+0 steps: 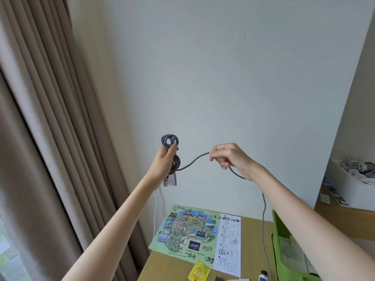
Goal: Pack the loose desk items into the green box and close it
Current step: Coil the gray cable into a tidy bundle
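Above the desk (251, 240), against the pale wall, both hands were raised with a cable (170, 136) strung between them.

Cable: braided, grey-blue, matte, round in section.

Left hand (164, 161) gripped a small coil of several loops. Its fingers were curled round the coil's middle, so loops stood out above the fist and below it. A silver USB plug (166, 182) with a pale housing hung just under that hand.

From the coil, one strand sagged across to the right hand (229, 157), which pinched it between thumb and forefinger, the other fingers curled in. Past the pinch the strand passed under the right wrist and dropped almost straight down to the desk, just beside the green box (279, 236). Its far end ran out of view.

Green box: lower right on the desk, top open, papers inside, partly hidden by the right forearm.

Also on the desk were a printed map leaflet (192, 234) with handwritten numbers and a yellow packet (199, 270). A beige curtain (50, 118) hung at left. A white box (349, 191) of white cables sat on a shelf at right.
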